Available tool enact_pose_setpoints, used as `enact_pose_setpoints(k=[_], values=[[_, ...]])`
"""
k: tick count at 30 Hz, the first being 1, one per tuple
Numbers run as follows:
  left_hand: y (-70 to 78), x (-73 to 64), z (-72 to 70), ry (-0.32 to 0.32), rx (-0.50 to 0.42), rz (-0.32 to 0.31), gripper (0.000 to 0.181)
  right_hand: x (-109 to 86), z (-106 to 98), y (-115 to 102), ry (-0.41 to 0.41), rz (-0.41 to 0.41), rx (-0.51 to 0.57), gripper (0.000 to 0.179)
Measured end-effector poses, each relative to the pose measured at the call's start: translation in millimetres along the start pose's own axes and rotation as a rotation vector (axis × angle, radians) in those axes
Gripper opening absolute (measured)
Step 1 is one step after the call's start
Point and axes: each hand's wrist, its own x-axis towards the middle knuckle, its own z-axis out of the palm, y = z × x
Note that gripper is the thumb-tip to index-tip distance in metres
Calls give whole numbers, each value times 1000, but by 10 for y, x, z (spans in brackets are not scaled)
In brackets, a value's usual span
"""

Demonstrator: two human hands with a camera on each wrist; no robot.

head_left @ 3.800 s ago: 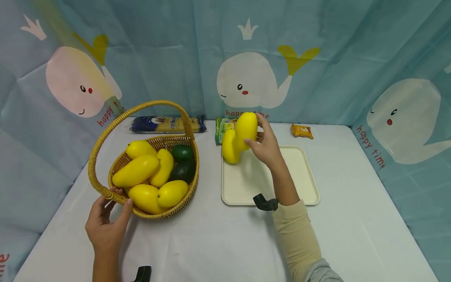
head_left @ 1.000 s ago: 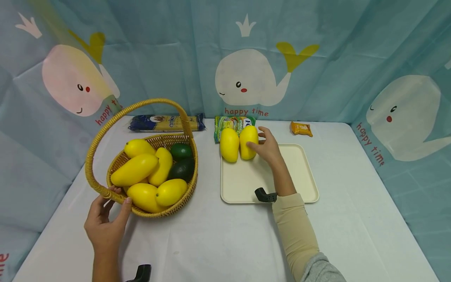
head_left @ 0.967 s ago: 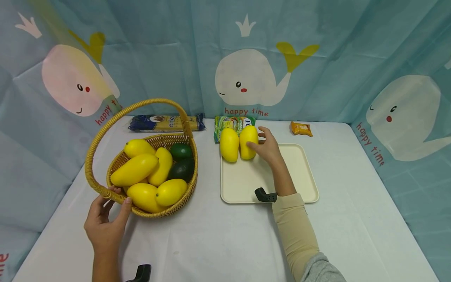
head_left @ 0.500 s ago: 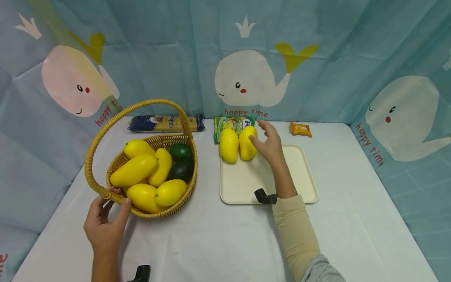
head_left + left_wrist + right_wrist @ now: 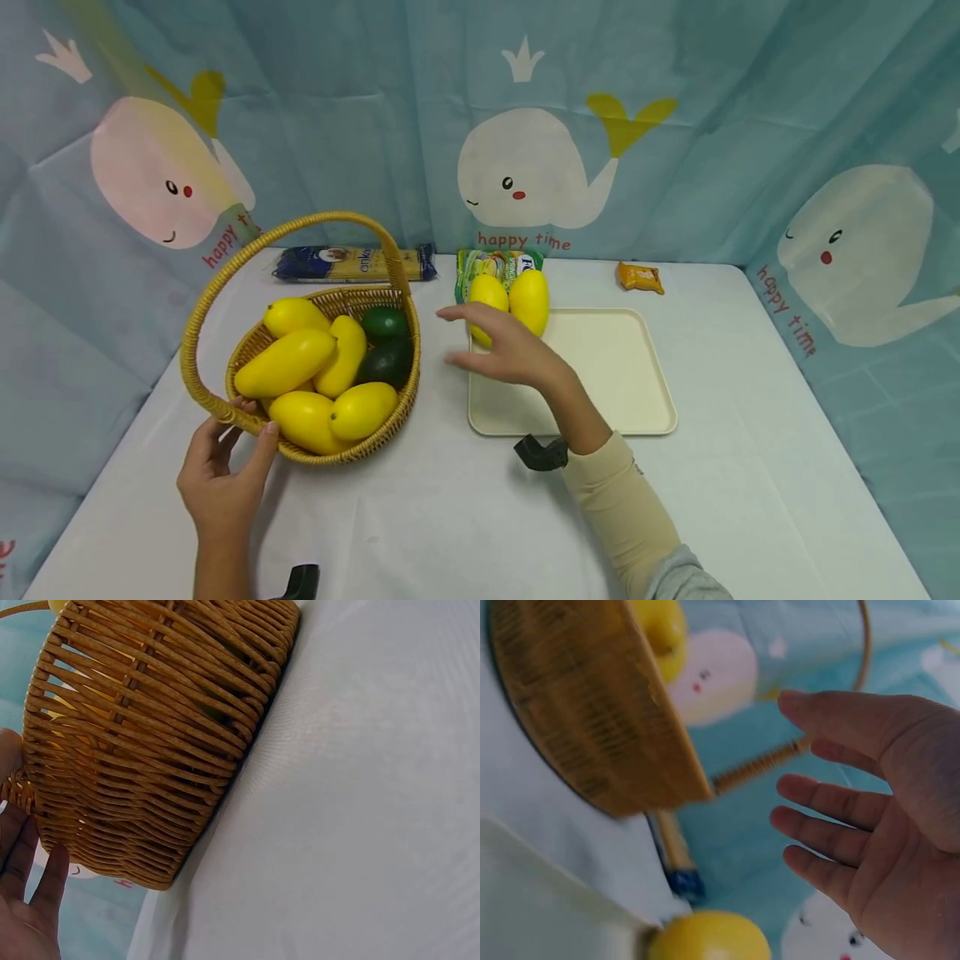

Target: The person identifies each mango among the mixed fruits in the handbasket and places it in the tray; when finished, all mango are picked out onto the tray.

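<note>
The basket [image 5: 392,429] is on my left, its edge pinched in my left hand [image 5: 222,483]. Right of it sits the tray [image 5: 607,375]. My right hand [image 5: 506,346] is spread wide, holding nothing. Two mangoes [image 5: 531,302] are at the tray's far left corner.

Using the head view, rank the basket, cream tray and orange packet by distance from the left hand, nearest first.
1. Basket, held by the left hand.
2. Cream tray, right of the basket.
3. Orange packet, beyond the tray's far edge.
</note>
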Motion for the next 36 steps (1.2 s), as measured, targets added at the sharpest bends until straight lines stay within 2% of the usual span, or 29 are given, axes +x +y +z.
enact_pose_setpoints(k=[3,6,9,12,15,21,27,32,36], values=[[-3,-10,-18,13,10,-8,51,60,234,-129,-117,-48,3,62],[-5,-22,-36,17,15,-12,51,105,467,-235,-195,-91,-12,72],[-8,-17,-38,7,12,-11,51,143,664,-334,-218,-159,-60,78],[-12,-7,-33,3,11,-8,51,185,824,-412,-217,-230,-121,76],[-15,-3,-30,10,13,-11,51,224,940,-464,-211,-240,-178,71],[0,-1,-22,9,15,-7,52,267,1042,-489,-183,-156,-219,70],[0,-2,27,13,-14,21,51,294,1012,-480,-215,-48,-196,75],[11,-8,43,2,-4,20,52,297,975,-467,-237,-28,-178,76],[23,-3,21,-13,23,12,53,306,970,-457,-221,-40,-172,75]])
